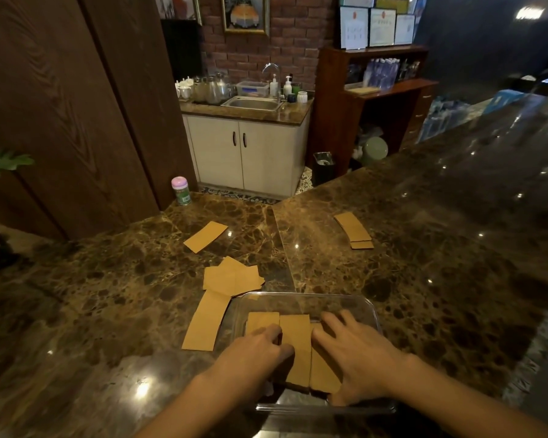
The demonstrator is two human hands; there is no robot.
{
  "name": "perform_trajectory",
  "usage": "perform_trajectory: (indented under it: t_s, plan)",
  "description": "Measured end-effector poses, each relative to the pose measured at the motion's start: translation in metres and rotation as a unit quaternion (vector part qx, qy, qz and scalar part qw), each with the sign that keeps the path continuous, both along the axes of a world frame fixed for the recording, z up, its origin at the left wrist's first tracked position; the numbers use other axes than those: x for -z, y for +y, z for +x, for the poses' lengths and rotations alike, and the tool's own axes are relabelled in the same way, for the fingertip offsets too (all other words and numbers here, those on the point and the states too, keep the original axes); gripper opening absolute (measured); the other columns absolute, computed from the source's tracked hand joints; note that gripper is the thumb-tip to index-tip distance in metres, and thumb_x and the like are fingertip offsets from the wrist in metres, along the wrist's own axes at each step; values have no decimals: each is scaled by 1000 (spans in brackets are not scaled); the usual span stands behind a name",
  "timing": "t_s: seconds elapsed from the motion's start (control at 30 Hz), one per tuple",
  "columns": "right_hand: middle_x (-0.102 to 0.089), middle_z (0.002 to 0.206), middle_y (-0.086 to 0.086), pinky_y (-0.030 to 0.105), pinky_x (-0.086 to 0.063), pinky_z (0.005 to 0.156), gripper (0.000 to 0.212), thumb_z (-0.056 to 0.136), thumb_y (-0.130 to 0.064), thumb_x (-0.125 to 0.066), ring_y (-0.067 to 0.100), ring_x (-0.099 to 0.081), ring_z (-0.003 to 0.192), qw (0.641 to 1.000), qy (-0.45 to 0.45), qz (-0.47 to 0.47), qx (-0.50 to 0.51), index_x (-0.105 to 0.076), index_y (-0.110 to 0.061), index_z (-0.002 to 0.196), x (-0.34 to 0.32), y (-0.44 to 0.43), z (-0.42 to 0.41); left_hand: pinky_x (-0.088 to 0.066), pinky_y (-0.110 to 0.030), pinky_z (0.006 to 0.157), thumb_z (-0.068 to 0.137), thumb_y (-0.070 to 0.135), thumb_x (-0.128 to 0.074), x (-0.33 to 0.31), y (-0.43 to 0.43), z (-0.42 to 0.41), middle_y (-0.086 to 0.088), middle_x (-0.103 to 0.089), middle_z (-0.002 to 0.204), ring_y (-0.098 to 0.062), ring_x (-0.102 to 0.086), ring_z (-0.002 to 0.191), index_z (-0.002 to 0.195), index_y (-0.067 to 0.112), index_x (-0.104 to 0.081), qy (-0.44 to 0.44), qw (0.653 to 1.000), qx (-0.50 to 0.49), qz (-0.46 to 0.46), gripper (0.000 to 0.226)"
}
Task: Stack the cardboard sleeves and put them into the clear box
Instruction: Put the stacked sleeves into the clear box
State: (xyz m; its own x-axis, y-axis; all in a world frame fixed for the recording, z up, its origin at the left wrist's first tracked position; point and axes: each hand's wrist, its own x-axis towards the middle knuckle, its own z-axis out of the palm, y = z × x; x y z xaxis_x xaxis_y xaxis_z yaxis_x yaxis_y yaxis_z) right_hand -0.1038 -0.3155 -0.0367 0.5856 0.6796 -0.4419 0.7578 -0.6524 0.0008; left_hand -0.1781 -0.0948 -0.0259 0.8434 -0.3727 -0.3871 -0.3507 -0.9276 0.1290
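Note:
A clear box [355, 303] stands on the marble counter close to me. Inside it lie flat brown cardboard sleeves [298, 346], side by side and overlapping. My left hand [253, 352] presses on their left part, and my right hand [358, 352] grips their right edge with the thumb low at the box's near wall. More sleeves lie outside: one long sleeve [204, 324] left of the box, a loose pile [231, 278] behind it, a single sleeve [204, 236] farther back, and a small stack [355, 230] at the back right.
A small pink-lidded jar [181, 191] stands at the counter's back left by a dark wooden panel [76, 121]. The counter's far edge [276, 202] drops to a floor with a sink cabinet [247, 153] beyond. Dark marble stretches away to the right.

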Motion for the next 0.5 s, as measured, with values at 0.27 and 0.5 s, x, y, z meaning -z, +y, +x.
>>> perform_trajectory:
  t_s: [0.27,0.5]
  plan:
    - [-21,162,11,48,-50,107,116,69,-71,-84,37,-48,135,999,15,13,47,-22,-26,156,-2,1,5,-48,-50,106,93,20,-75,-1,-4,1,-12,-38,156,-34,-43,140,152,23,-42,8,1000,-2,4,68]
    - [-23,158,4,43,-59,95,110,65,-70,-82,33,-55,127,996,27,48,71,-24,-27,149,10,-1,5,-39,-55,113,92,20,-75,-2,-7,4,-14,-36,157,-36,-37,143,153,22,-36,15,1000,-1,23,72]
